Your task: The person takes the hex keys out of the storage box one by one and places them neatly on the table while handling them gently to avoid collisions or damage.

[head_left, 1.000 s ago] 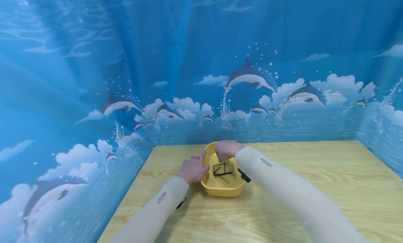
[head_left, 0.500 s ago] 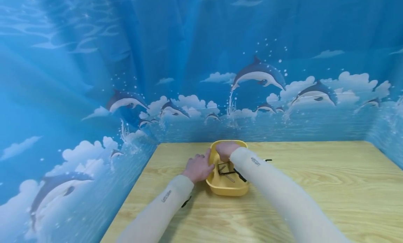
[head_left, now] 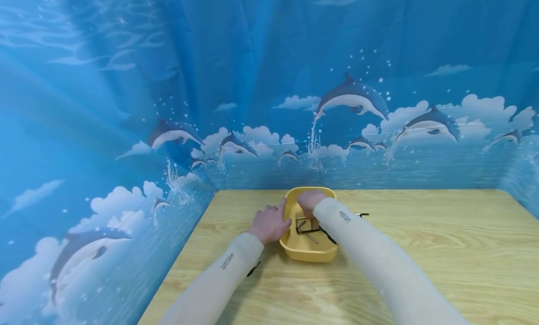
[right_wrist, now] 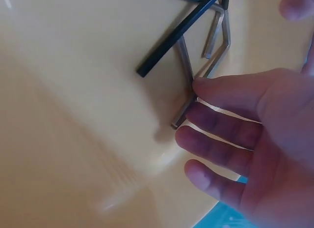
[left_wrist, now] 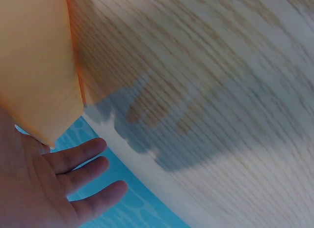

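item: one yellow, round-cornered, open plastic tub [head_left: 309, 256], standing on the pale wood-grain counter [head_left: 429, 231]. contents: several slim metal rods [right_wrist: 213, 35], among them one black bent rod [right_wrist: 179, 35] lying across others, and one brown-grey bent rod [right_wrist: 216, 61], held inside the tub by my right hand [head_left: 309, 202]. fingers, right: thumb and forefinger nearly together, pinching the brown-grey bent rod towards one end; firmness, cannot tell. fingers, left: my left hand [head_left: 269, 223] rests at the tub's left rim, thumb lapped over, three fingers loosely extended and holding nothing. handling, as i judge it: let the left hand steady the rim; take the rod squarely between the pads before raising it; ease it lengthwise off its neighbours, since the bends could hook; lift clear of the wall. by view: only the head camera shows a slim black-ended piece [head_left: 363, 214] on the counter, just past my pale right sleeve [head_left: 366, 250]; only the right wrist camera shows the pinch, hidden from above by the hand itself; only the left wrist camera shows the left palm, with three fingertips clear of the tub's outer wall.
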Demonstrator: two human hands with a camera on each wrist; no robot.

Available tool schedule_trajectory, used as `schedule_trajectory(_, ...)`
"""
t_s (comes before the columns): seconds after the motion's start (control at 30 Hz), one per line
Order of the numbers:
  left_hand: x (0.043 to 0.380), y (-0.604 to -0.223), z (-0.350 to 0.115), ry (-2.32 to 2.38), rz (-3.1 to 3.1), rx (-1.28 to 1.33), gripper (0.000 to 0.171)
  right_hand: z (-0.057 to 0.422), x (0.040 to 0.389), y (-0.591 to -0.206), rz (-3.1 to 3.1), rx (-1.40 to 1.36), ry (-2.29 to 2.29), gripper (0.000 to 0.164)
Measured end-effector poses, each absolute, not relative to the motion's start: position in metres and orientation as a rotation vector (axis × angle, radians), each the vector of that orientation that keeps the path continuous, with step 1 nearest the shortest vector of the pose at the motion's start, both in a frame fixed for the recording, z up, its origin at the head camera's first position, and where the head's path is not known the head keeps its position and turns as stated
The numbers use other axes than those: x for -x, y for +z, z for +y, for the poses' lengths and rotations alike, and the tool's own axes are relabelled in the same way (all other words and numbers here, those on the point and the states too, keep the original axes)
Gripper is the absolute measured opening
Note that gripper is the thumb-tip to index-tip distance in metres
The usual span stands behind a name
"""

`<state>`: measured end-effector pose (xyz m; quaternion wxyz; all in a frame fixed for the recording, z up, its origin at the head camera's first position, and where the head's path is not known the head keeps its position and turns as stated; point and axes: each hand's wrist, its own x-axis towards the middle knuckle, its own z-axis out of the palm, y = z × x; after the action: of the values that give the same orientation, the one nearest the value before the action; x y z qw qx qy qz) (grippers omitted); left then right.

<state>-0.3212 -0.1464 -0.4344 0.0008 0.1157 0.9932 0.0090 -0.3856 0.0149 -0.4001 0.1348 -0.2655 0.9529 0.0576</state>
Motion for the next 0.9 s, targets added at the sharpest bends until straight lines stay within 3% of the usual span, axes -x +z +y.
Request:
schedule_trajectory(0.3,0.322,-0.435,-0.143,0.019,3.12,-0.364,0.07,0.018,0.382,-0.4,2.737,0.737,0.172,0.01)
schedule_trajectory(0.9,0.32,-0.435,-0.145,0.037,3.115,-0.358,0.07,0.027,0.382,-0.389,2.698,0.814,0.001,0.017)
